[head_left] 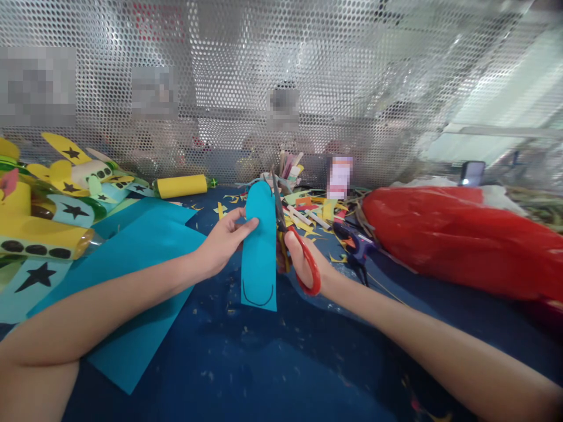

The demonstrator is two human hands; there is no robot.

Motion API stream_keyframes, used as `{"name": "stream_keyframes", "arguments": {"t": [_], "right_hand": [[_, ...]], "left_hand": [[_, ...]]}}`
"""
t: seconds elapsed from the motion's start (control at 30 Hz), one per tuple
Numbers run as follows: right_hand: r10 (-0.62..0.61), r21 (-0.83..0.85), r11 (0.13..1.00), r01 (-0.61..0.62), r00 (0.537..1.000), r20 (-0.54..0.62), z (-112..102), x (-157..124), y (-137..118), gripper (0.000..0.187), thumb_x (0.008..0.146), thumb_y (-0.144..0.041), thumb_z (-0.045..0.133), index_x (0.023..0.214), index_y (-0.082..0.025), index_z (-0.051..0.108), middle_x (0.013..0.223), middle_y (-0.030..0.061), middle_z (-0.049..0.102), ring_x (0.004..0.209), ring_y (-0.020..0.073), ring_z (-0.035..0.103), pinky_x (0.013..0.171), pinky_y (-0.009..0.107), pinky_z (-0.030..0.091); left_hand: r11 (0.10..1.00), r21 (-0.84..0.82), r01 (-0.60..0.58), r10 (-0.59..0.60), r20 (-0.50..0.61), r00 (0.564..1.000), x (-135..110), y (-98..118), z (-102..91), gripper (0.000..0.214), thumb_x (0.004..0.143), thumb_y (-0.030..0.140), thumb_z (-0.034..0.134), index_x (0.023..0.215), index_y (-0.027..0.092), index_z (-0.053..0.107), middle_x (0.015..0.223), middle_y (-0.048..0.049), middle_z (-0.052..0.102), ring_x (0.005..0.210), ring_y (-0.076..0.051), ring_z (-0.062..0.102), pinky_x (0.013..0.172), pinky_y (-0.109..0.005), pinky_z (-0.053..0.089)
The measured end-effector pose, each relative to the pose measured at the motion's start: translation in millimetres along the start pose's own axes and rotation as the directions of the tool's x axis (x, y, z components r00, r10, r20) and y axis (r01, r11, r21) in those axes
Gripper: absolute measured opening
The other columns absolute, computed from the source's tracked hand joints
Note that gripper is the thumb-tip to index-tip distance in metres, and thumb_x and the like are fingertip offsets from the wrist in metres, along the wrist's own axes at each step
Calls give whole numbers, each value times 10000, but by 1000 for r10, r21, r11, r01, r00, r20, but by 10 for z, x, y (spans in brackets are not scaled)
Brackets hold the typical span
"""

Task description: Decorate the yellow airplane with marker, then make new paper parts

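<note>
Between thumb and fingers, my left hand (229,237) pinches a long strip of blue paper (259,252) held upright over the table. The strip's top end is rounded, and a curved black line is drawn near its square lower end. My right hand (303,258) is closed on a pair of scissors (313,275) with a red handle loop. Their dark blades point up along the strip's right edge, close to the rounded top. Whether the blades touch the paper I cannot tell.
Large blue sheets (145,252) lie at left, beside star-marked yellow bottle models (44,234). A yellow paper-wrapped bottle (182,186) lies behind. Yellow scraps (308,220) and a dark glue gun (358,243) are right of centre. A red plastic bag (457,240) fills the right side.
</note>
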State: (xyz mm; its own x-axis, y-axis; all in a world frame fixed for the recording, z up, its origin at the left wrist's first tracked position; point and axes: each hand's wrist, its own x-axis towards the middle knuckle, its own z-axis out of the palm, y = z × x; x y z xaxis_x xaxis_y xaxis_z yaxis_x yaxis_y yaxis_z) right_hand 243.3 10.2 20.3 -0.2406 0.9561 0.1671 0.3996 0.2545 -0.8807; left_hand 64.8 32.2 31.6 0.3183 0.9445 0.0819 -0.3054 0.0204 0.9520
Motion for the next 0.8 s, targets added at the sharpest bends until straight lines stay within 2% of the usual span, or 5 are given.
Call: {"name": "stream_keyframes", "arguments": {"t": [0.17, 0.37, 0.57, 0.8], "right_hand": [[33, 8, 999, -33, 999, -14, -3, -1, -14, 585, 808, -807, 304, 648, -248, 370, 505, -18, 466, 463, 150, 486, 480, 306, 437], [66, -61, 996, -67, 998, -21, -8, -10, -48, 595, 823, -799, 253, 637, -244, 362, 512, -11, 475, 465, 158, 511, 500, 316, 441], [20, -144, 989, -27, 999, -48, -12, -11, -33, 606, 857, -771, 224, 597, -242, 364, 492, 5, 480, 454, 157, 485, 476, 307, 405], [9, -75, 997, -16, 996, -88, 6, 5, 38, 585, 857, -762, 297, 600, -242, 372, 454, -9, 441, 436, 145, 439, 423, 285, 343]], "left_hand": [[1000, -5, 8, -8, -13, 1000, -4, 9, 0, 268, 790, 374, 743, 961, 219, 607, 816, 7, 732, 662, -152, 680, 638, -290, 574], [1000, 17, 18, -18, -13, 1000, -21, 20, 10, 298, 781, 397, 746, 958, 206, 603, 770, -4, 721, 647, -146, 666, 607, -265, 562], [1000, 28, -5, 6, -4, 1000, -17, 0, 10, 335, 786, 404, 739, 1025, 202, 620, 868, -34, 737, 728, -164, 680, 687, -297, 574], [999, 43, 4, -5, 4, 1000, -7, -12, 1, 383, 791, 417, 733, 1082, 197, 616, 900, -45, 737, 746, -169, 681, 722, -316, 577]]}}
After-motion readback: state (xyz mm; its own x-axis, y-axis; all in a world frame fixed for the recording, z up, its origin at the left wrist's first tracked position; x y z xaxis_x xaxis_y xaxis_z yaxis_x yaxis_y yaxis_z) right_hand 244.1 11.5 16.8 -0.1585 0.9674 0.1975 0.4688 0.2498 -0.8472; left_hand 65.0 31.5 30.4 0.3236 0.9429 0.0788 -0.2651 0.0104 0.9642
